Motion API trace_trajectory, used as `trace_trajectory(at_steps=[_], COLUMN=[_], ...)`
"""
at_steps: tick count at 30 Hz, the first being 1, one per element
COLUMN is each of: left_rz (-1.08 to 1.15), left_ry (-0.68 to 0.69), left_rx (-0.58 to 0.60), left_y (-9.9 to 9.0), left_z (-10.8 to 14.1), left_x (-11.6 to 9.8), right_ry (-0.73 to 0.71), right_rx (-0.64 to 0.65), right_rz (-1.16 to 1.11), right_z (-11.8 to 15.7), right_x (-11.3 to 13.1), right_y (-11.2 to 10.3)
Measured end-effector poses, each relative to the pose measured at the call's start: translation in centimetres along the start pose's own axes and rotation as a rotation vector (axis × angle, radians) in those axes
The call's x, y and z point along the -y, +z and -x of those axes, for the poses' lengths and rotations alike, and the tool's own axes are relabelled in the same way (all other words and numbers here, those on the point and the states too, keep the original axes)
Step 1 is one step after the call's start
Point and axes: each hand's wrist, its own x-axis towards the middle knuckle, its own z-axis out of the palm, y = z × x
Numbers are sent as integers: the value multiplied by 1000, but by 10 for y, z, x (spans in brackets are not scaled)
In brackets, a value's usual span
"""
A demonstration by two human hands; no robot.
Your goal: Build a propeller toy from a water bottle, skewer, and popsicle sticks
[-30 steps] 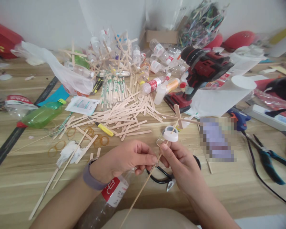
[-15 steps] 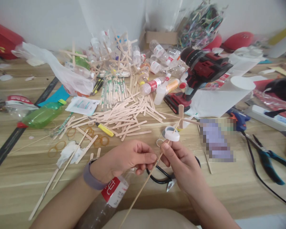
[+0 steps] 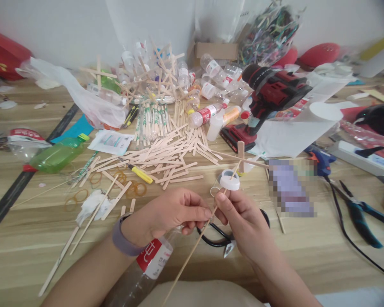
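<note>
A thin wooden skewer (image 3: pixel 192 249) slants up through a white bottle cap (image 3: pixel 229 183), with crossed craft sticks (image 3: pixel 241 150) at its far tip. My right hand (image 3: pixel 243 213) pinches the skewer just below the cap, thumb on top. Lower down, my left hand (image 3: pixel 184 211) has thumb and forefinger closed on the same skewer; its other fingers are curled. Under my left forearm lies a clear plastic bottle (image 3: pixel 153 256) with a red and white label. Black-handled scissors (image 3: pixel 219 238) rest behind the skewer, partly covered by my right hand.
A pile of craft sticks (image 3: pixel 166 153) spreads across the middle. Beyond stand a red cordless drill (image 3: pixel 272 94) and many plastic bottles (image 3: pixel 208 113). Pliers (image 3: pixel 360 213) and a blue glue gun (image 3: pixel 321 160) with its cord lie right; a yellow cutter (image 3: pixel 141 174) and green bottle (image 3: pixel 60 153) lie left.
The cap and crossed sticks have shifted very slightly left and down with my right hand. Both hands keep their hold on the skewer.
</note>
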Motion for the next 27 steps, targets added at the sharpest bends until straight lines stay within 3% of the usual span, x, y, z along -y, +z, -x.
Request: trace_trajectory(at_steps=[4, 7, 12, 15, 19, 27], left_rz=[-47, -179, -685, -940, -1106, -1177], left_ry=[14, 40, 175, 152, 72, -109], left_rx=[2, -73, -449, -611, -577, -450], left_y=[2, 1, -5, -11, -18, -24], left_z=[2, 3, 13, 26, 42, 52], left_x=[-2, -5, -14, -13, 2, 18], right_ry=[3, 16, -3, -13, -13, -54], right_rx=[-16, -42, -63, -80, -107, -158], right_rz=[-8, -15, -14, 8, 54, 66], right_z=[1, 1, -3, -7, -13, -32], right_x=[-2, -5, -8, -10, -10, -1], right_y=[-2, -3, -6, -9, -12, -10])
